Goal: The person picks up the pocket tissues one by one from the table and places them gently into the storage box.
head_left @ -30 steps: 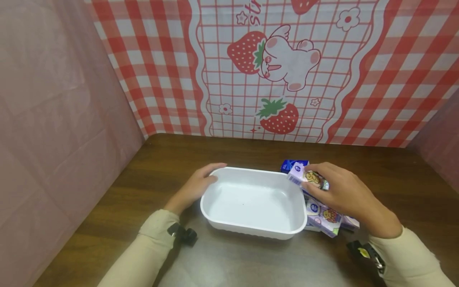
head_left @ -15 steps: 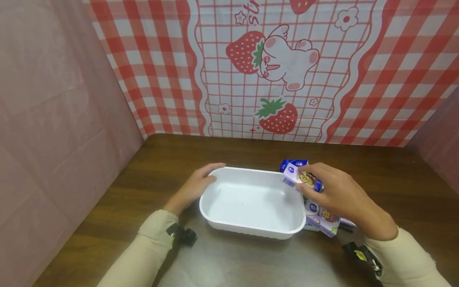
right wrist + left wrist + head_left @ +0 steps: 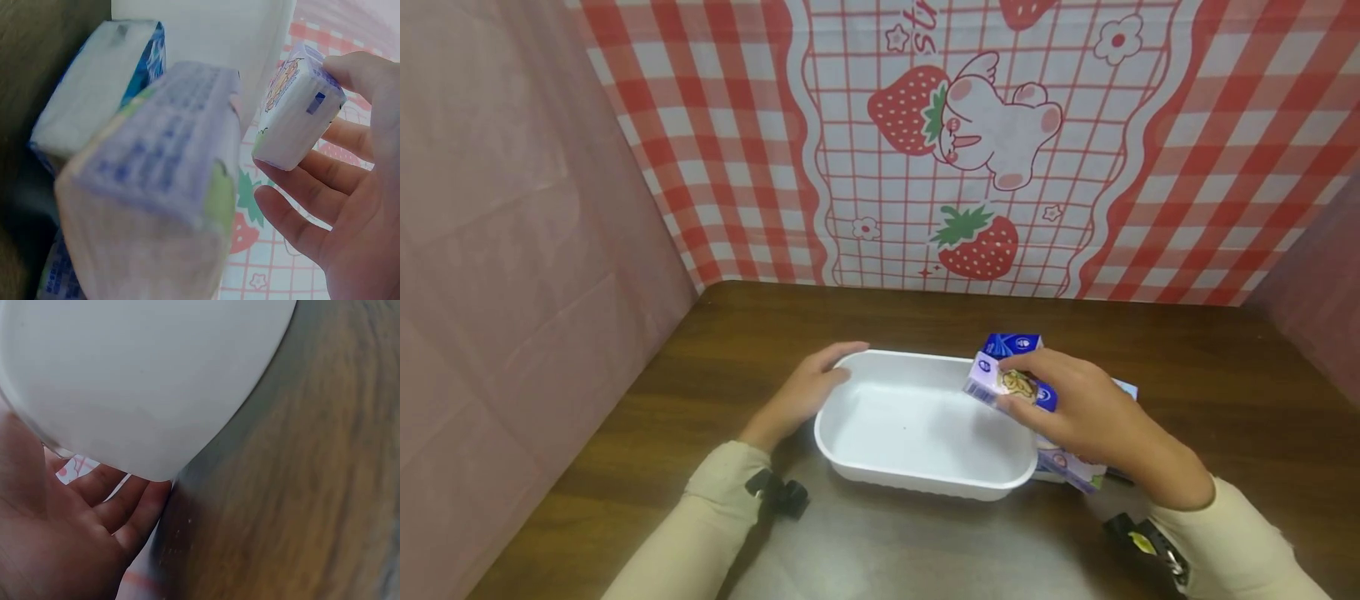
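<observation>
The lilac packet (image 3: 1011, 383) is in a person's right hand (image 3: 1090, 408), at the far right corner of a white tub (image 3: 917, 442). Behind everything hangs a red-and-white checked cloth (image 3: 977, 150) with a strawberry print; a plain pink cloth (image 3: 512, 250) covers the left side. Below them is a brown wood-grain surface (image 3: 760, 325). The tub stands on it, opening upward, its long sides running left to right. The person's left hand (image 3: 805, 387) holds the tub's far left corner, fingers against the outside and thumb at the rim. The right hand reaches in from the right, its fingers pinching the packet from both sides. Just right of the tub, partly hidden by that hand, lies a second lilac packet (image 3: 1078, 471); a blue packet (image 3: 1011, 343) lies beyond the tub's far right corner. The held packet, a small block with a cartoon on it, points left from the right palm, its long axis roughly in line with the tub's long sides. Its left end overlaps the tub's opening as seen from the head; its height above the rim cannot be told. The left hand is well apart, across the tub.
</observation>
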A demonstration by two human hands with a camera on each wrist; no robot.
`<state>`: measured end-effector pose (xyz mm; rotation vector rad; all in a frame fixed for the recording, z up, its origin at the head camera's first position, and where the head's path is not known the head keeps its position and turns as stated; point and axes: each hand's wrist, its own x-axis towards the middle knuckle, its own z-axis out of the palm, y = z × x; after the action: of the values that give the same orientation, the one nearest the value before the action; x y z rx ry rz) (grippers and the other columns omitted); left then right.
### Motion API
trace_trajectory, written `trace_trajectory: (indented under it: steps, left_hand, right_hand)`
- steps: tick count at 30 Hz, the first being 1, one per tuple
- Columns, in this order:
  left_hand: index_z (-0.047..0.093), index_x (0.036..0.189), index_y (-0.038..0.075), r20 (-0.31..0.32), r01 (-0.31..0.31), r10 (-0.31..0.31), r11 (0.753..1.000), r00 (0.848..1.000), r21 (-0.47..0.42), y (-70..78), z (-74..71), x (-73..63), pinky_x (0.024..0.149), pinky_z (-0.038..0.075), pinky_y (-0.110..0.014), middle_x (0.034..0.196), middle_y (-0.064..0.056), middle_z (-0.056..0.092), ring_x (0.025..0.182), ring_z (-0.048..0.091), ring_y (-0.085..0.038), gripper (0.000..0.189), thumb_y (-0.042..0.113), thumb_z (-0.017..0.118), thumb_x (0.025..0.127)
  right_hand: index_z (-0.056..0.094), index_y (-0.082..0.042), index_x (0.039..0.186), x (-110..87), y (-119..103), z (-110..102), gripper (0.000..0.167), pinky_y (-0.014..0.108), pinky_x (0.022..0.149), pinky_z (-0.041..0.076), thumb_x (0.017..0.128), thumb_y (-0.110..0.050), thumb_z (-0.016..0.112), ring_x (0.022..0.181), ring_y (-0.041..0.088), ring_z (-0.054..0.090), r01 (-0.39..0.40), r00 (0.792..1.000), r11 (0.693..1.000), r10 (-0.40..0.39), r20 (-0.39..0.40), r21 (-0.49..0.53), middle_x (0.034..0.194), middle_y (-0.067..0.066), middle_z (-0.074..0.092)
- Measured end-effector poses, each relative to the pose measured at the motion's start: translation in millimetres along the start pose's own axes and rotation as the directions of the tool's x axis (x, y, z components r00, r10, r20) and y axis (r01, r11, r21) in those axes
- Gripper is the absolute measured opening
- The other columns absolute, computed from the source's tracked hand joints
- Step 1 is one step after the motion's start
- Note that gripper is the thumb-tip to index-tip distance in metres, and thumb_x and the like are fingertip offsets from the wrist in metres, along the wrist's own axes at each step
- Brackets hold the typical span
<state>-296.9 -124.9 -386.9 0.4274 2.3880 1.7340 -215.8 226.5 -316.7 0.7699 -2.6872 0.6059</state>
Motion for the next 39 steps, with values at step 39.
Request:
trace_trajectory:
  steps: [39]
  left_hand:
    - [0.061,0.137,0.023,-0.026,0.029,-0.028,0.999,0.999,0.015,7.5,7.3,-1.7,0.085,0.058,-0.042,0.131,0.0,0.062,0.111,0.065,-0.022,0.037,0.015,0.053,0.102]
  right_hand:
    - [0.069,-0.02,0.121,1.2,-17.8,21.1,0.042,0.047,0.093,0.054,0.092,-0.051,0.068,0.114,0.021,0.065,0.068,0.993,0.997,-0.063,0.101,-0.046,0.121,-0.005,0.068]
